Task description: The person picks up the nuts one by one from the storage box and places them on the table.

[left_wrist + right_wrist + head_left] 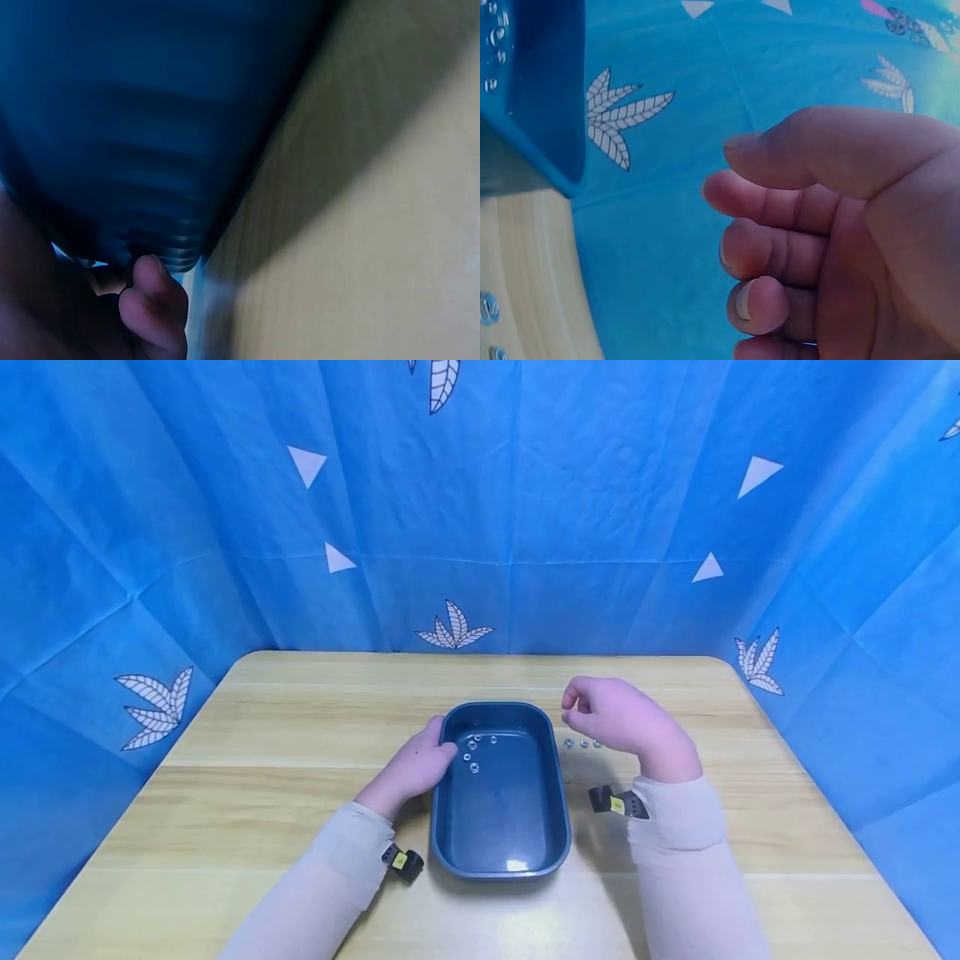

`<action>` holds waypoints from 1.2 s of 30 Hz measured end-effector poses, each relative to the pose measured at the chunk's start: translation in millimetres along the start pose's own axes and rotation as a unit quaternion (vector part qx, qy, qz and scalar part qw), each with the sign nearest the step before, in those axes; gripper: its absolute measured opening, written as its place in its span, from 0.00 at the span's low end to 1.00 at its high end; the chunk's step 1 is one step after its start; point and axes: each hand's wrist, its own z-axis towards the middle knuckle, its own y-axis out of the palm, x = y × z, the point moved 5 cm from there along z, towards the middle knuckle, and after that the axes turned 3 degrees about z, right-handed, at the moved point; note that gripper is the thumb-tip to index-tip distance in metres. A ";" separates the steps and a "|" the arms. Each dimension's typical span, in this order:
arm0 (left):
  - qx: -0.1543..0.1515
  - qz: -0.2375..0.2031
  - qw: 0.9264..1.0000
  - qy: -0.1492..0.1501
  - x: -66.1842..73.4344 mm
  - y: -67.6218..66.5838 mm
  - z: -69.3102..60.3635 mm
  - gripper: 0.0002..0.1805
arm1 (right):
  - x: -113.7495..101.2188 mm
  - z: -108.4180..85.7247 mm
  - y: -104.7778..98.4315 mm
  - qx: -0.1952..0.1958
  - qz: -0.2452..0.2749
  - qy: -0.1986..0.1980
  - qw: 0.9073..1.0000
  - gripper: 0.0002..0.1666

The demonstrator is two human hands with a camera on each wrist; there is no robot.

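A dark blue rectangular tray (498, 827) lies on the table. My left hand (420, 764) grips its left rim, thumb over the edge; in the left wrist view, curled fingers (154, 304) show beside the tray's ribbed outer wall (150, 150). Several small shiny metal nuts (474, 767) are in the tray's far left part. On the table right of the tray, more nuts (569, 742) lie in a short row. My right hand (618, 714) hovers over that row. Its fingers (754, 247) are loosely bent, the thumb close to the index finger, and nothing shows between them.
The light wooden table (262, 802) extends on both sides of the tray. A blue curtain (600, 510) with leaf and triangle prints hangs behind it and at both sides. Each wrist wears a black strap (618, 802) with a small camera.
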 end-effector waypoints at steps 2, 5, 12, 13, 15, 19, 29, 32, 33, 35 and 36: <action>-0.001 -0.001 1.000 -0.001 1.3 -0.3 -0.3 0.30 | -3.7 0.1 0.6 0.002 -0.002 -0.006 1.000 0.07; -0.002 -0.003 1.000 -0.001 2.5 -0.5 -0.5 0.30 | -9.1 0.8 2.0 0.007 -0.009 -0.015 1.000 0.07; -0.002 -0.004 1.000 -0.002 2.3 -0.4 -0.2 0.30 | -21.6 4.3 8.8 0.005 -0.018 -0.030 0.999 0.05; -0.001 -0.002 1.000 -0.001 2.2 -0.4 0.2 0.30 | -23.7 4.7 9.8 0.005 -0.021 -0.032 0.999 0.05; 0.000 0.000 1.000 0.002 2.2 -0.4 0.9 0.30 | -28.5 5.6 11.5 0.007 -0.027 -0.040 0.999 0.05; 0.002 0.003 1.000 0.005 1.7 -0.4 1.6 0.30 | -38.0 6.8 15.0 0.010 -0.038 -0.052 0.998 0.04; 0.003 0.000 1.000 0.000 -0.1 -0.1 0.1 0.30 | -51.5 15.7 31.7 0.008 -0.063 -0.070 0.996 0.05; 0.005 0.003 1.000 0.001 0.1 -0.5 0.0 0.30 | -55.5 17.4 35.1 0.002 -0.062 -0.071 0.996 0.05; 0.005 0.004 1.000 0.001 0.1 -0.5 0.1 0.30 | -56.8 17.9 35.9 0.002 -0.062 -0.071 0.996 0.05; 0.005 0.004 1.000 0.000 -0.1 -0.1 0.5 0.30 | -59.1 19.0 37.1 0.001 -0.062 -0.073 0.995 0.05; 0.004 0.005 1.000 -0.001 -0.1 0.2 0.9 0.30 | -60.1 19.7 37.8 0.001 -0.061 -0.073 0.995 0.05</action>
